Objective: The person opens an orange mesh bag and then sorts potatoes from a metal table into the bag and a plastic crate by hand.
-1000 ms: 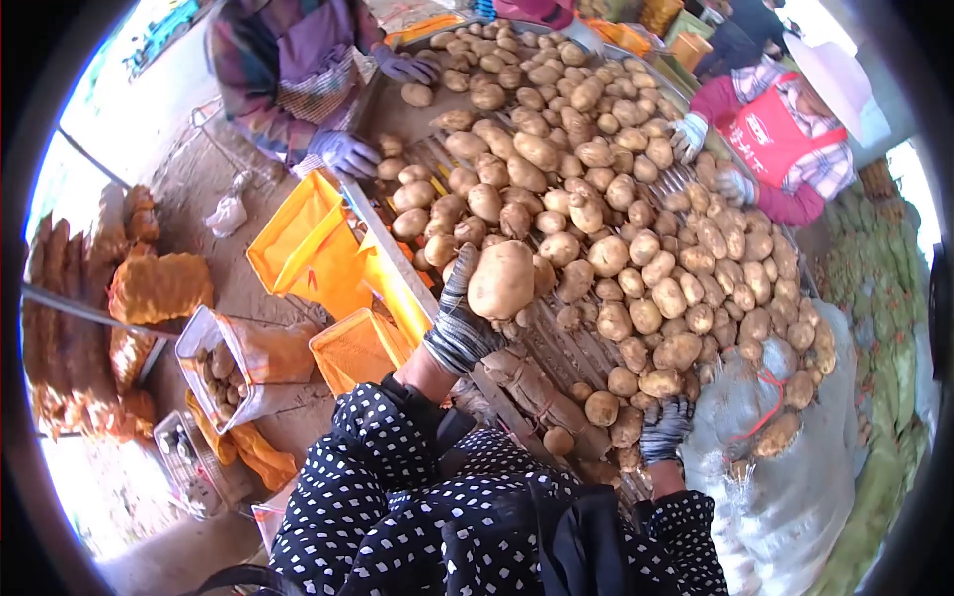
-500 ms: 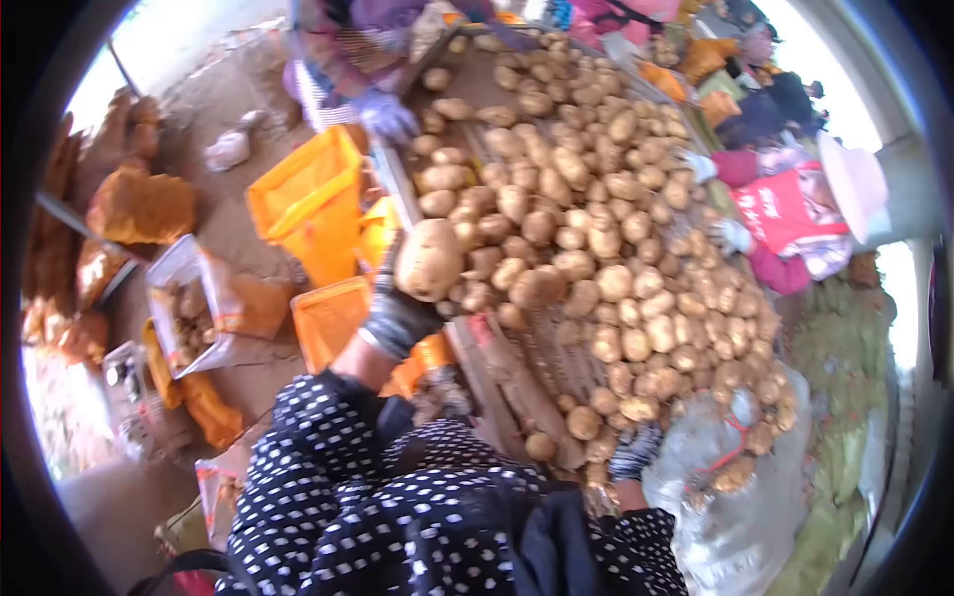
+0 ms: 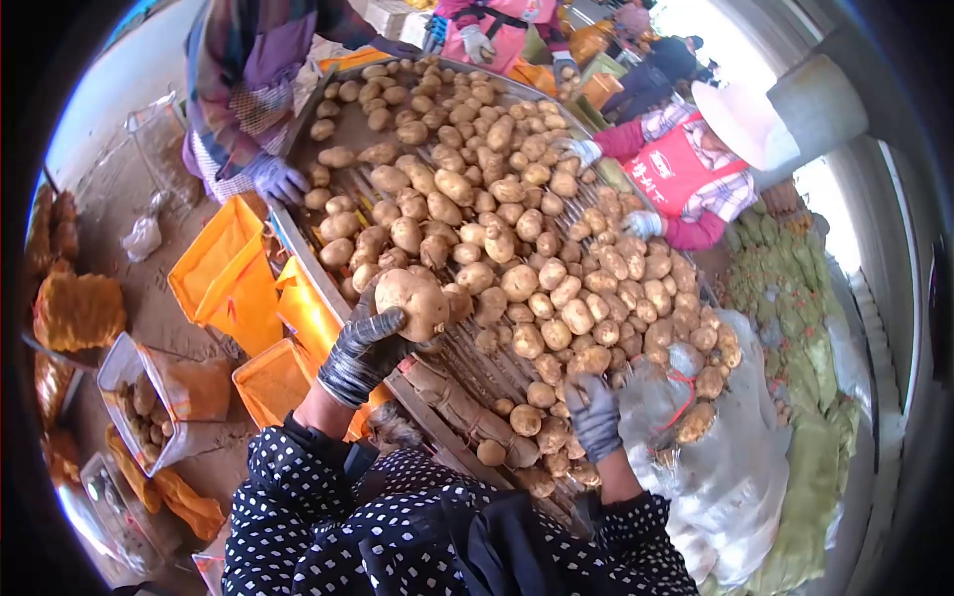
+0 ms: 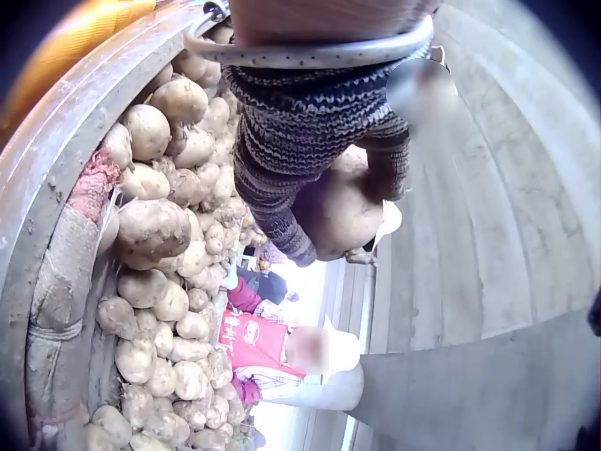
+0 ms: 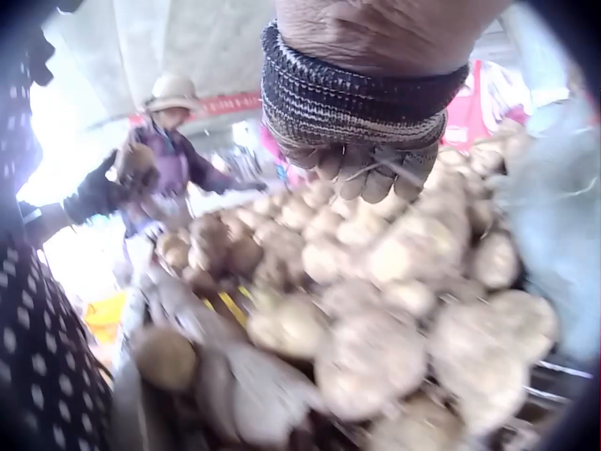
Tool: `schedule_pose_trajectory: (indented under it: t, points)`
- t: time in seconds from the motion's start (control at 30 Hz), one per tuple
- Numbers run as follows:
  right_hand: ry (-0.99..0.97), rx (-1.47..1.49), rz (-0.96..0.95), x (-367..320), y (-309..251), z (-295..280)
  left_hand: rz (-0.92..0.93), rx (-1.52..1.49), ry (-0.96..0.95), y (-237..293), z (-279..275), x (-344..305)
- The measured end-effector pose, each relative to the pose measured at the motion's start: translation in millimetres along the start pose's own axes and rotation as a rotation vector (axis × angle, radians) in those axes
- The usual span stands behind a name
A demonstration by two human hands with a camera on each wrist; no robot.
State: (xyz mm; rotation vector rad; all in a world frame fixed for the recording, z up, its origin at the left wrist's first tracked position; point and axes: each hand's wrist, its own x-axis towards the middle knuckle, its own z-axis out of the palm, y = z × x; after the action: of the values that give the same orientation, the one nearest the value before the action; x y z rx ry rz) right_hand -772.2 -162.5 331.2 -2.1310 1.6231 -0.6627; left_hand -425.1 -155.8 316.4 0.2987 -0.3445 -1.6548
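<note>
My left hand [image 3: 363, 348], in a striped knit glove, grips a large potato [image 3: 412, 304] over the near left edge of the sorting table. In the left wrist view, gloved fingers [image 4: 268, 202] wrap round that potato [image 4: 340, 211]. My right hand [image 3: 594, 417], gloved too, hangs over the near right part of the potato heap [image 3: 517, 283] with its fingers loosely bent and no potato in them. The right wrist view shows its fingertips [image 5: 376, 184] above the potatoes [image 5: 371, 362].
An orange bag [image 3: 227, 273] and a white-lined bag of potatoes [image 3: 194, 392] stand left of the slatted table [image 3: 452, 372]. A pale plastic sack [image 3: 725, 447] lies at the right. A person in a red apron [image 3: 664, 171] and one in purple [image 3: 263, 94] work across the heap.
My left hand keeps its grip on the large potato, which swung left and came back nearer the table. My right hand has lifted off the potatoes at the near edge. The head view has shifted.
</note>
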Motion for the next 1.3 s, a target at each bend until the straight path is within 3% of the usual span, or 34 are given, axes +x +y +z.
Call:
schedule_pose_trajectory:
  t: [0.03,0.17,0.2,0.27,0.33,0.47,0.67,0.77,0.8,0.87,0.93,1.0,1.07,1.1,1.2,1.23,1.27,1.3]
  points:
    - [0.038,0.114,-0.076,11,-37,5,0.019,0.029,0.011,-6,6,1]
    - [0.012,-0.017,-0.339,45,-115,32,0.024,0.079,0.031,-23,23,3]
    - [0.068,-0.008,-0.377,51,-123,41,0.035,0.088,0.039,-26,24,4]
    - [-0.017,0.085,-0.384,61,-130,50,0.038,0.053,0.038,-34,16,6]
    - [0.145,0.081,-0.422,65,-124,68,0.070,0.054,0.035,-39,15,9]
    - [0.124,0.013,-0.377,66,-119,85,0.056,-0.169,0.113,-45,1,8]
    - [-0.039,0.433,-0.116,63,-136,101,0.107,-0.269,0.149,-35,-1,0]
    - [-0.132,0.847,0.092,65,-133,116,0.066,-0.508,0.214,-22,2,-7]
    - [-0.102,0.762,0.031,69,-124,123,0.104,-0.425,0.202,-15,4,-10]
    - [-0.232,0.724,0.057,68,-119,122,0.091,-0.375,0.205,-1,-10,-15]
    - [-0.158,0.720,-0.030,65,-90,134,0.120,-0.417,0.208,12,-32,-22]
    - [-0.158,0.457,0.021,56,-82,110,0.117,-0.485,0.153,36,-46,-42]
    - [-0.078,0.190,0.013,44,-39,101,0.217,-0.359,0.362,54,-75,-60]
    - [-0.015,-0.094,-0.026,37,-23,92,0.236,-0.320,0.451,65,-91,-68]
    - [0.015,-0.195,0.050,6,30,64,0.341,-0.182,0.741,114,-149,-75]
    - [0.020,-0.289,0.088,-4,37,52,0.425,-0.119,0.718,138,-179,-75]
    - [0.042,-0.188,0.206,-16,49,43,0.536,-0.031,0.795,169,-222,-72]
    - [0.074,-0.299,0.198,-27,52,33,0.596,0.037,0.740,197,-252,-73]
